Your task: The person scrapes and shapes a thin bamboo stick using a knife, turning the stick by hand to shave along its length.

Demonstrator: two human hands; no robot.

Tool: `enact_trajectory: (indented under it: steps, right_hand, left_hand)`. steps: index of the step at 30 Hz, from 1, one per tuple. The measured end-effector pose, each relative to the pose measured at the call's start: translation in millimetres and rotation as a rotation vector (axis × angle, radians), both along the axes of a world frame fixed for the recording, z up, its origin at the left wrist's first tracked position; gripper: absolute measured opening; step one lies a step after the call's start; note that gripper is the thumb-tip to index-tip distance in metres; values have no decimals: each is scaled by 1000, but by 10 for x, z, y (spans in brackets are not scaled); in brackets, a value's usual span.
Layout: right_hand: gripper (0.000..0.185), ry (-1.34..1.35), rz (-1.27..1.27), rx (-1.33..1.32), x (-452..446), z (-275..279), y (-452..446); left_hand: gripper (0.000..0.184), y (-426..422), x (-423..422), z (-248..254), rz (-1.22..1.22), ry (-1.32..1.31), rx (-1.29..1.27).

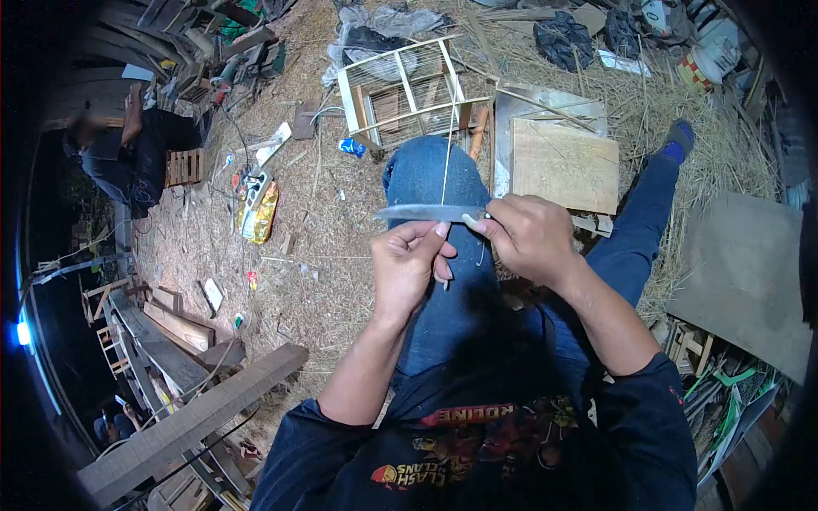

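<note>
My right hand is closed round the handle of a knife, whose grey blade points left across my raised knee. Below the blade, my left hand pinches a thin light strip between thumb and fingers. The strip runs up from the fingers past the blade toward a wooden cage frame. Where blade and strip cross, they look in contact.
Ahead lies the wooden cage with thin bars. Plywood rests to its right. A yellow packet lies left on the shavings. At far left sits another person. A thick plank is at lower left.
</note>
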State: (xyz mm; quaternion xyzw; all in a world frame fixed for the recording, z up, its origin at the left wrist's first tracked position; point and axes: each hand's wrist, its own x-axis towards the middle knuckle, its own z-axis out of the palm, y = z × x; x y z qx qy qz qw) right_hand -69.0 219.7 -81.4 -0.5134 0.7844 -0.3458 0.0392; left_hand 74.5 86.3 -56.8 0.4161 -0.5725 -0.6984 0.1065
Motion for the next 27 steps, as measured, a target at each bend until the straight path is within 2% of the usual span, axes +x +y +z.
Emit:
enact_trajectory:
  steps: [16, 18, 27]
  right_hand:
    - [30, 41, 7, -50, -164, -89, -77]
    - [29, 64, 76, -49, -145, -75, -66]
    - [29, 48, -28, -12, -306, -118, -147]
  left_hand:
    - [17, 62, -4, -63, 71, 31, -16]
    - [17, 61, -7, -55, 75, 30, -12]
    - [16, 68, -16, -16, 75, 19, -1]
